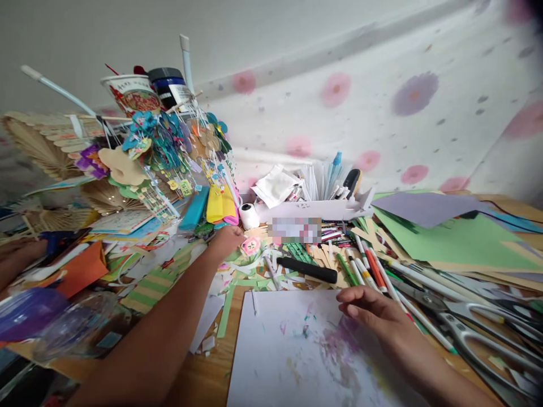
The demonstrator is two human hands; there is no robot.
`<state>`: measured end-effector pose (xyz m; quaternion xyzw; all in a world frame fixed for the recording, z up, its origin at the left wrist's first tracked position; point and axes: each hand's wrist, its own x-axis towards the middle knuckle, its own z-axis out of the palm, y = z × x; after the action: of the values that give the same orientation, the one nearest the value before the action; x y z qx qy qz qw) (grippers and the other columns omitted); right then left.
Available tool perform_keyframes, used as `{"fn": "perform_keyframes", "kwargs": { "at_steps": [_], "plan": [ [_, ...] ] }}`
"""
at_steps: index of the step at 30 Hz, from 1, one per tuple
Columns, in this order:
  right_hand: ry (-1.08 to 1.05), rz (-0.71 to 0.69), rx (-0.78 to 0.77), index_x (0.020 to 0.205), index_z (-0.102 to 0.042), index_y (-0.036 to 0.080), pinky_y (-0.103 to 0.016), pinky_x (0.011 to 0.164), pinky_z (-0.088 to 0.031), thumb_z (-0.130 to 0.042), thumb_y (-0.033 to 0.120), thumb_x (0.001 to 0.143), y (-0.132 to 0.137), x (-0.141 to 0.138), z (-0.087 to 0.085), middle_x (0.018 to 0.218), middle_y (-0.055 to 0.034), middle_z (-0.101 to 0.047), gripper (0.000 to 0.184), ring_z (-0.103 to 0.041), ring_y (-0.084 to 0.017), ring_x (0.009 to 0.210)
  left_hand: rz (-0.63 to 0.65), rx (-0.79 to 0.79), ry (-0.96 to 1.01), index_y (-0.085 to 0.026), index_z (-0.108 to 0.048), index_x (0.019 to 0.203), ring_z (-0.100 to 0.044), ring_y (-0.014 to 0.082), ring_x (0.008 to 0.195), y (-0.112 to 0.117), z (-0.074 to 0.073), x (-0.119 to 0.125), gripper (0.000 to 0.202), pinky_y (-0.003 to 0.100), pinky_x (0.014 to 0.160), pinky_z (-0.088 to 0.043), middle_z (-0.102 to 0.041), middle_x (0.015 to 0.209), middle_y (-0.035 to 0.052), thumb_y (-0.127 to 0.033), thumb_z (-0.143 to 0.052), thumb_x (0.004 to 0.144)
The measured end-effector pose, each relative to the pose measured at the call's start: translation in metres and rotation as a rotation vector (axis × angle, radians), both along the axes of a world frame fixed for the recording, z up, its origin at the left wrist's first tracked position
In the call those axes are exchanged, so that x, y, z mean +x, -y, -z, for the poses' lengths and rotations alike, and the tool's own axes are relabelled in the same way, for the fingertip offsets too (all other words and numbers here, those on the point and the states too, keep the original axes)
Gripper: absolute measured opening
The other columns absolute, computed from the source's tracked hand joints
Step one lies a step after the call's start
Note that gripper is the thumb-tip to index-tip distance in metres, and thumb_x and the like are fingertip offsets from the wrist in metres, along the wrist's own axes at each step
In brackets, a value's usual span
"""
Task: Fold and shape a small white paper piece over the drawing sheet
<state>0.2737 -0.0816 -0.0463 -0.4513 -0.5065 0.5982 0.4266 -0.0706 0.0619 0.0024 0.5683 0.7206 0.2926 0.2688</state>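
Stained white rectangular sheet (271,362) is lying bottom-centre; your right hand (384,316), half-curled, empty; your left hand (229,240), grip unclear, seemingly reaching pink flower (251,245).

Left hand (229,241) beside a pink flower cutout (251,245), right hand (377,312) over a stained white sheet (271,350)

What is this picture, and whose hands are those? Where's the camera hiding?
No robot here: these are one person's own bare hands. The camera is worn on their head, looking forward and down. The left hand is beside a pink flower; I can't tell whether it touches it. The right hand is over a white board, with nothing seen in it. Pens, scissors and green paper lie on the table. Another person's hand shows at far left.
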Motion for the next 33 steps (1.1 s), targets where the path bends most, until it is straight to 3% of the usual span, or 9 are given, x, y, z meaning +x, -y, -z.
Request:
{"fn": "perform_keyframes", "kwargs": {
  "at_steps": [3, 6, 11, 14, 21, 25, 27, 30, 33],
  "plan": [
    [0.028, -0.026, 0.011, 0.089, -0.063, 0.021, -0.028, 0.072, -0.042, -0.067, 0.046, 0.078, 0.000, 0.001, -0.003, 0.087, -0.0026, -0.059, 0.028, -0.054, -0.020, 0.084, 0.057, -0.072, -0.046, -0.015, -0.055, 0.119, -0.060, 0.0219, 0.101, -0.029, 0.006, 0.008, 0.034, 0.042, 0.084, -0.053, -0.058, 0.119, 0.0088, -0.033, -0.056, 0.090],
    [0.047, -0.052, 0.018, 0.087, -0.062, 0.021, -0.027, 0.068, -0.042, -0.066, 0.046, 0.079, 0.000, 0.001, -0.002, 0.084, -0.0017, -0.057, 0.027, -0.053, -0.018, 0.080, 0.105, -0.093, -0.083, -0.015, -0.055, 0.119, -0.060, 0.0216, 0.100, -0.047, -0.001, 0.007, 0.033, 0.042, 0.083, -0.053, -0.058, 0.118, 0.0088, -0.033, -0.056, 0.090],
    [0.042, -0.048, 0.051, 0.089, -0.062, 0.022, -0.025, 0.066, -0.042, -0.064, 0.044, 0.082, -0.002, 0.002, 0.007, 0.082, -0.0004, -0.056, 0.023, -0.052, -0.016, 0.076, 0.155, -0.013, -0.169, -0.015, -0.055, 0.119, -0.060, 0.0213, 0.101, -0.048, -0.019, -0.008, 0.033, 0.042, 0.084, -0.053, -0.058, 0.119, 0.0091, -0.032, -0.056, 0.090],
    [0.068, -0.034, 0.067, 0.088, -0.062, 0.022, -0.025, 0.067, -0.043, -0.064, 0.044, 0.082, -0.003, 0.003, 0.009, 0.082, -0.0005, -0.056, 0.023, -0.052, -0.016, 0.076, 0.164, 0.043, -0.233, -0.016, -0.055, 0.119, -0.060, 0.0217, 0.101, -0.033, -0.019, -0.015, 0.033, 0.043, 0.085, -0.052, -0.058, 0.119, 0.0091, -0.033, -0.056, 0.090],
    [0.131, -0.025, 0.088, 0.085, -0.062, 0.020, -0.026, 0.065, -0.044, -0.063, 0.046, 0.081, -0.003, 0.001, 0.005, 0.079, -0.0010, -0.057, 0.026, -0.052, -0.016, 0.073, 0.210, 0.074, -0.293, -0.016, -0.056, 0.118, -0.060, 0.0214, 0.102, -0.002, 0.009, -0.002, 0.031, 0.043, 0.086, -0.052, -0.058, 0.120, 0.0090, -0.032, -0.056, 0.090],
    [0.151, -0.012, 0.111, 0.082, -0.062, 0.020, -0.026, 0.066, -0.045, -0.063, 0.045, 0.080, -0.003, 0.002, -0.003, 0.077, -0.0014, -0.058, 0.026, -0.054, -0.017, 0.073, 0.182, 0.149, -0.213, -0.015, -0.058, 0.113, -0.061, 0.0203, 0.098, 0.012, -0.002, 0.010, 0.028, 0.041, 0.083, -0.053, -0.060, 0.114, 0.0081, -0.032, -0.057, 0.090],
    [0.154, 0.007, 0.134, 0.082, -0.063, 0.020, -0.026, 0.067, -0.046, -0.063, 0.043, 0.081, -0.002, 0.002, -0.008, 0.079, -0.0017, -0.060, 0.023, -0.056, -0.017, 0.075, 0.213, 0.190, -0.126, -0.013, -0.059, 0.107, -0.063, 0.0206, 0.092, 0.032, -0.012, 0.023, 0.030, 0.038, 0.082, -0.053, -0.065, 0.102, 0.0078, -0.027, -0.066, 0.081],
    [0.125, 0.023, 0.198, 0.088, -0.064, 0.022, -0.027, 0.072, -0.049, -0.062, 0.037, 0.084, 0.005, -0.001, -0.013, 0.084, -0.0024, -0.062, 0.016, -0.059, -0.017, 0.080, 0.356, 0.193, 0.037, -0.015, -0.056, 0.112, -0.066, 0.0209, 0.092, 0.075, -0.016, 0.059, 0.040, 0.031, 0.080, -0.054, -0.068, 0.098, 0.0069, -0.021, -0.066, 0.074],
    [0.057, 0.012, 0.387, 0.110, -0.060, 0.026, -0.030, 0.078, -0.051, -0.062, 0.028, 0.086, 0.015, -0.007, -0.017, 0.099, -0.0042, -0.062, 0.024, -0.061, -0.017, 0.087, 0.497, 0.164, 0.276, -0.017, -0.055, 0.111, -0.066, 0.0218, 0.095, 0.119, -0.012, 0.101, 0.042, 0.029, 0.080, -0.054, -0.067, 0.103, 0.0086, -0.021, -0.066, 0.070]
  ]
}}
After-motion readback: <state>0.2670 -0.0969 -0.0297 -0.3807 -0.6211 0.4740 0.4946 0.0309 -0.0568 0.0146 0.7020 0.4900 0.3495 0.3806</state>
